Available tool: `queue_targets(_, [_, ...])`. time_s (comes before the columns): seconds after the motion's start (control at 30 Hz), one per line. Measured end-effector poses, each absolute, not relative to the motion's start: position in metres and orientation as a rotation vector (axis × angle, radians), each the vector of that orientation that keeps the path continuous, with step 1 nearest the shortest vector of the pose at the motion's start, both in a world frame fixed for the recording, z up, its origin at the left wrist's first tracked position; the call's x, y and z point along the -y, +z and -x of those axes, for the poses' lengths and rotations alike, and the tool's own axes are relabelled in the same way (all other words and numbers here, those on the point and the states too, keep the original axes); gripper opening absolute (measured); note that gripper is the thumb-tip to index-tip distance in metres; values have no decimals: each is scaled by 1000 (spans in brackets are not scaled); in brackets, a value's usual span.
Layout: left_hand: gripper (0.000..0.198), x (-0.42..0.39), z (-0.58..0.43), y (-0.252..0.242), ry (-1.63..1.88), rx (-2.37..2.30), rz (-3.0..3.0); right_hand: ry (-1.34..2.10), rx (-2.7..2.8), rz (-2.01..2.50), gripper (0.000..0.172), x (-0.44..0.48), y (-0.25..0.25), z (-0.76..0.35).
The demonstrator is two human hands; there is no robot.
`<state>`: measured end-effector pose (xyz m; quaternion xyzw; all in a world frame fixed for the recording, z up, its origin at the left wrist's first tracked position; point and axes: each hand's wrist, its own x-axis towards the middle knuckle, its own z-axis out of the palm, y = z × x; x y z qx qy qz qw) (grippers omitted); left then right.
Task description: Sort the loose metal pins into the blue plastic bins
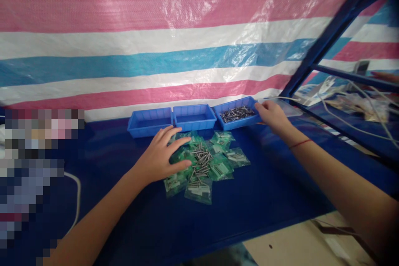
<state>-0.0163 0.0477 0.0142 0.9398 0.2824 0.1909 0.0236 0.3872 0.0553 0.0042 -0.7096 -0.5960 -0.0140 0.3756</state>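
Observation:
My right hand (272, 115) grips the right end of a blue plastic bin (240, 123), fingers over its rim. Dark metal screws (236, 114) lie inside that bin, which sits slightly askew. My left hand (163, 153) is spread with fingers apart, over the left side of a pile of small green-tinted plastic bags (220, 168). Loose screws (202, 158) are heaped on top of the bags, just right of my left fingertips. Some bags show a white label or strip; part of the pile is hidden under my left hand.
Two more blue bins, a left one (149, 124) and a middle one (195, 117), stand in the row. Striped plastic sheeting (156, 66) hangs behind the blue table (264, 191). A blue metal frame (324, 37) and white cables (352, 122) are at right. The left edge is pixelated.

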Motion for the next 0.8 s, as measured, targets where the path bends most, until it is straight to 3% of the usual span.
queue_targets(0.13, [85,-32,17,13,377,-805,-2824,-114,1312,1971,24,-31,35,-374])
queue_targets(0.27, [98,-26,7,7,325,-777,-2791,-209,1369,1988,24,-8,72,-346])
queue_targets(0.53, [111,-15,4,-14,463,-867,-2736,-374,1684,1959,23,-1,96,-278])
queue_targets(0.8, [109,-13,3,-22,635,-860,-2737,-553,1923,1703,25,-8,99,-224])
